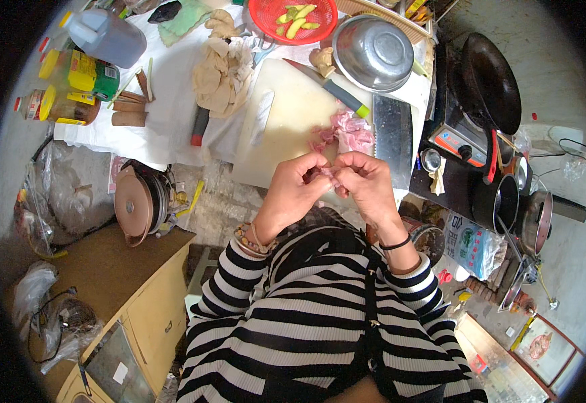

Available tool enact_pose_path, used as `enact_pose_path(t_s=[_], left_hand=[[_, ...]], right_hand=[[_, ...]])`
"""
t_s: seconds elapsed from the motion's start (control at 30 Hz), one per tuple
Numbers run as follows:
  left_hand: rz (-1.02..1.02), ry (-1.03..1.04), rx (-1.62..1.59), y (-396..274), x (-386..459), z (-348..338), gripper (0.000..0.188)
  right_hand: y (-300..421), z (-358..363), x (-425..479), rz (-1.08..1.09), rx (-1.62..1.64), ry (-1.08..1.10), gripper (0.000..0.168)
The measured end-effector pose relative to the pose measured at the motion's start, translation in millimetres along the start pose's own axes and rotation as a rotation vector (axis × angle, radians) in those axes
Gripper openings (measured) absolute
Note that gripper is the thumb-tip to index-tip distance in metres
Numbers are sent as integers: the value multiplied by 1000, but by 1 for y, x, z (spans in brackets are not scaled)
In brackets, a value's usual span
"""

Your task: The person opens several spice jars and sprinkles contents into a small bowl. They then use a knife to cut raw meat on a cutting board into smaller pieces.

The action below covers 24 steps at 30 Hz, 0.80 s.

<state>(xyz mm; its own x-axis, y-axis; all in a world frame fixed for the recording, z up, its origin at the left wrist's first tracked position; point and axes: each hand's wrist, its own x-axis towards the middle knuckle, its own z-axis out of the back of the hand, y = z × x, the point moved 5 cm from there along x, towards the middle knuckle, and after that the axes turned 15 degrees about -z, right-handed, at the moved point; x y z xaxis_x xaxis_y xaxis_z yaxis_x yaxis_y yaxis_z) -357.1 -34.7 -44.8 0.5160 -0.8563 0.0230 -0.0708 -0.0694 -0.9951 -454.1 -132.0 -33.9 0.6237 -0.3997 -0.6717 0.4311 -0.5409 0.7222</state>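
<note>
Between the fingertips of my left hand (295, 189) and my right hand (366, 181) is a small piece of pink raw meat (327, 172), partly hidden by the fingers. Both hands are close together over the near edge of a white cutting board (288, 116). Just beyond them lies a pile of raw meat slices (351, 130) on the board. A knife with a grey and green handle (342, 94) rests slantwise behind the meat. To the right of the pile is a broad dark blade (392, 136), apparently a cleaver; its handle is not visible.
An upturned metal bowl (373, 53) and a red plastic basket with green pieces (330, 20) stand at the back. Crumpled brown paper (222, 75) lies left of the board. A gas stove (456, 141) with a wok (492, 85) is at the right, several bottles (104, 38) at the left.
</note>
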Motion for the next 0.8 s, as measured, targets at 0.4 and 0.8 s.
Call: enact_pose_path(t_s=[0.4, 0.8], left_hand=[[26, 31, -221, -12, -3, -4, 11], [140, -49, -465, 9, -15, -5, 11]], right_hand=[[-4, -3, -1, -56, 214, 27, 6], [-3, -6, -4, -96, 291, -91, 8]])
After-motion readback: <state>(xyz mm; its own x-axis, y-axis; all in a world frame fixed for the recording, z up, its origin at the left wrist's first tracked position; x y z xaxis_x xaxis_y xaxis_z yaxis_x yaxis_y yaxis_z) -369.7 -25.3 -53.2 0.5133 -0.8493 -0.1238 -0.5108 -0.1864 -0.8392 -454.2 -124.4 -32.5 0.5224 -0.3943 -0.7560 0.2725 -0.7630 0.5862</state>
